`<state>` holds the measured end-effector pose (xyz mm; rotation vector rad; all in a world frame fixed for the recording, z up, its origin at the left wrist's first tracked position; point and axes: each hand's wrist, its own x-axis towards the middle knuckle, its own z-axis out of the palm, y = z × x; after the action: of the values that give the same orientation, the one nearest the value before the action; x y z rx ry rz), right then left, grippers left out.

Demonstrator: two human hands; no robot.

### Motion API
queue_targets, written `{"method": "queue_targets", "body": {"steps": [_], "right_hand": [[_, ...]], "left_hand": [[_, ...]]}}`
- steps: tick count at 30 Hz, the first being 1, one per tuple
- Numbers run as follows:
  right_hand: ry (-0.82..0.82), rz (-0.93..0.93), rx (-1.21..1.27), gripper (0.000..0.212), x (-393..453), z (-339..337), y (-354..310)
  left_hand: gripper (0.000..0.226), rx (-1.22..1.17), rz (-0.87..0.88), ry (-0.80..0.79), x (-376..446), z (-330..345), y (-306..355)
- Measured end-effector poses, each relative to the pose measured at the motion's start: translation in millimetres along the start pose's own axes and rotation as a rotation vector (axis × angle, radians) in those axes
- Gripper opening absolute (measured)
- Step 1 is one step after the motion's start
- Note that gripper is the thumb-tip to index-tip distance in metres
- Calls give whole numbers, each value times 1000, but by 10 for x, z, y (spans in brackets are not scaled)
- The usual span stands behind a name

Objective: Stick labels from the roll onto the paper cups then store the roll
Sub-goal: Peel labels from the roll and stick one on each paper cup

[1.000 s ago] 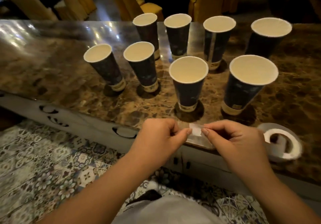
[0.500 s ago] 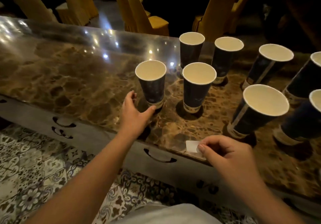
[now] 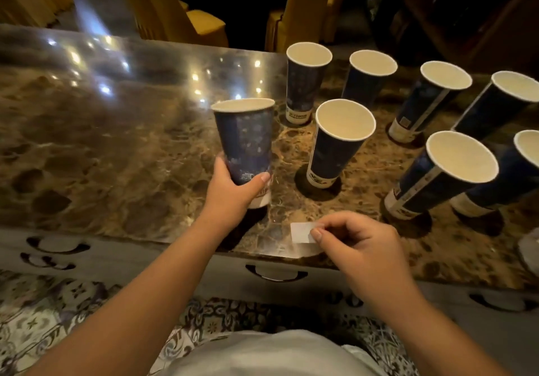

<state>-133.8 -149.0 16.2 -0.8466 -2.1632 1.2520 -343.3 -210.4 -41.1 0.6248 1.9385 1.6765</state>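
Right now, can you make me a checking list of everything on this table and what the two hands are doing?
Surface: glossy brown marble table with light reflections.
Job's things: left hand grips one blue paper cup near its base, lifted and tilted. Seven more cups stand open side up, such as the nearest cup. Right hand pinches a white label above the table's near edge. A white shape at the right edge may be the roll; too cropped to tell.
Clutter: nothing seen.
Grippers: both hands are busy, as above.
Cables: nothing seen.
Surroundings: yellow chairs behind the table, patterned tile floor below.
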Motion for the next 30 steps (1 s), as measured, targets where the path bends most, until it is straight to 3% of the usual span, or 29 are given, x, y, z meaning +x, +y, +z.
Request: {"method": "queue_targets", "body": {"steps": [11,17,27,30], "right_hand": [[-52,151,327,6,217,362,-299],[-50,151,332,8,242,411,-355],[-17,101,173,5,205,397,-216],[4,87,40,18,213,342,-201]], "left_hand": [[71,-522,-262,-187,-547,-173,68],[88,-445,-211,-229,-658,-204,33],[66,-193,-89,-248,-746,-109,74],[63,-218,-83,-289,-736,-110,111]]}}
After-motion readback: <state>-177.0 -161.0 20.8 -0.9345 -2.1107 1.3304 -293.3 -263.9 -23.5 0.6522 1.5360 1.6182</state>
